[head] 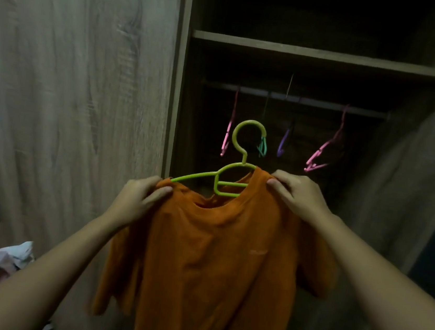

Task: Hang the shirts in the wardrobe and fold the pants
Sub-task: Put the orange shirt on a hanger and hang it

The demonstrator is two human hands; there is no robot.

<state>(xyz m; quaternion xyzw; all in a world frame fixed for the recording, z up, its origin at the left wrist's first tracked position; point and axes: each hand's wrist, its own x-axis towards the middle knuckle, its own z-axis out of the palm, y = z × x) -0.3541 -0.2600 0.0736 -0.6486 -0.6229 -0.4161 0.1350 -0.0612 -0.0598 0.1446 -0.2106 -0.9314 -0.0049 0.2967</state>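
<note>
The orange shirt (213,260) is hanging in front of the open wardrobe (320,54), draped on a green hanger (217,177) and held up between both hands.

In the head view, the left hand (138,199) is pinching the shirt's shoulder at the low end of the hanger, its fingers (162,192) curling tight on the cloth. The right hand (297,194) is gripping the other shoulder close beside the neck of the hanger, thumb and fingers closing on the fabric.

The hanger's long axis is running side to side, roughly along the line of the rail (301,99), but tilting: low at the left hand, high at the right. One arm of the hanger is showing bare above the collar, so the shirt is probably not sitting fully on it yet.

The hook is standing above and between the hands, nearer the right one. The rail is lying higher and deeper inside, well apart from the hook. It is carrying a pink hanger (229,128) and a purple hanger (284,143), with a gap between them behind the hook.
</note>
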